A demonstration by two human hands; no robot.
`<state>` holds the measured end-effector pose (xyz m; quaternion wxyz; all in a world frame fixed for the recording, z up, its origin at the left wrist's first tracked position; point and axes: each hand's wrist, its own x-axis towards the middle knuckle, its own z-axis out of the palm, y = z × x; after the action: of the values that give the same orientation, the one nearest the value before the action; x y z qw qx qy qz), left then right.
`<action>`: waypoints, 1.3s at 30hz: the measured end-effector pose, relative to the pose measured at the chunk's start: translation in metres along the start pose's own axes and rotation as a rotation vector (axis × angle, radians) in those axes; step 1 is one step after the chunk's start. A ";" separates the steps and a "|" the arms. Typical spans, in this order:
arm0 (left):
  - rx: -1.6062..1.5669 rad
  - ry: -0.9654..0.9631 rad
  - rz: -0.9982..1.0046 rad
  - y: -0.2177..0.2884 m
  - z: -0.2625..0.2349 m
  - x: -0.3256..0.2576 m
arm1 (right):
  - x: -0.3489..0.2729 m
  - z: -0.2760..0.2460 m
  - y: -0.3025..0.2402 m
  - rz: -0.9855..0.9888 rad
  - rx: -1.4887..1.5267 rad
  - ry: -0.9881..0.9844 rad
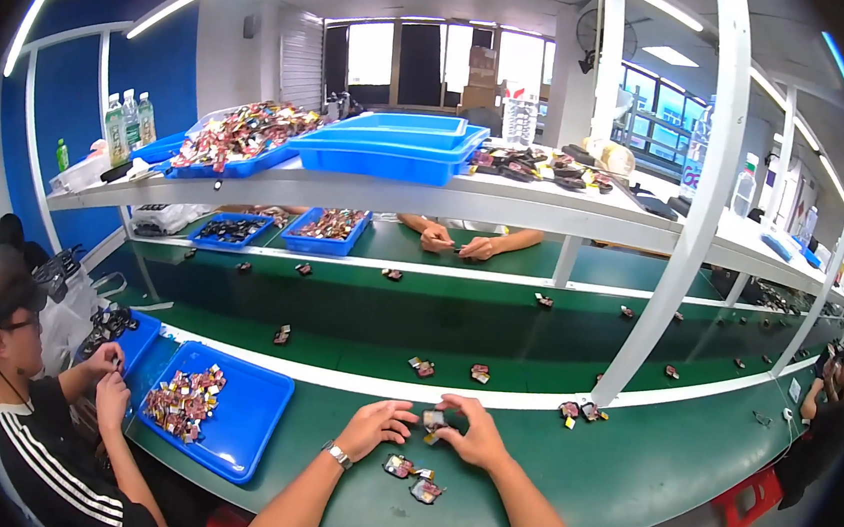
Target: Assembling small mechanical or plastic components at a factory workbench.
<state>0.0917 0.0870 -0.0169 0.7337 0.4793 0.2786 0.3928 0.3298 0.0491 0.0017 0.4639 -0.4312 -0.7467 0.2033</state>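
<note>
My right hand (475,436) pinches a small electronic module (433,420), greyish with a dark edge and a yellowish tab, between thumb and fingers. Close on its left is my left hand (379,428), a watch on the wrist, with slightly bent fingers apart and nothing visible in them. Whether its fingertips touch the module I cannot make out. Just below the hands, on the green worktop (544,475), lie two similar modules, an upper module (398,465) and a lower module (426,488), both with reddish parts and dark rims.
A blue tray (262,430) heaped with small parts stands left, beside a co-worker (38,411). Beyond a white rail, modules lie spaced along a green conveyor belt (366,334). A white post (670,245) and shelf (398,196) rise ahead. Another person's hands (459,244) work across.
</note>
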 end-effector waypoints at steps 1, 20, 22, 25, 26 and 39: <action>-0.005 -0.011 -0.048 0.000 0.001 -0.001 | -0.001 0.004 -0.010 -0.004 0.023 -0.068; 0.094 -0.079 -0.096 -0.003 0.010 -0.001 | 0.004 0.017 -0.020 -0.223 -0.183 -0.102; 0.079 -0.068 -0.090 -0.006 0.008 -0.001 | 0.004 0.021 -0.021 -0.246 -0.218 -0.078; 0.047 -0.068 -0.091 -0.006 0.006 0.000 | 0.003 0.025 -0.018 -0.293 -0.280 -0.078; 0.030 -0.077 -0.098 -0.005 0.006 0.000 | 0.003 0.026 -0.016 -0.288 -0.267 -0.069; 0.100 -0.132 -0.077 -0.003 0.010 -0.002 | -0.003 0.032 -0.016 -0.069 -0.132 -0.020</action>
<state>0.0994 0.0799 -0.0162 0.7403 0.5290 0.2673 0.3174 0.2955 0.0412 -0.0034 0.4337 -0.4326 -0.7776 0.1419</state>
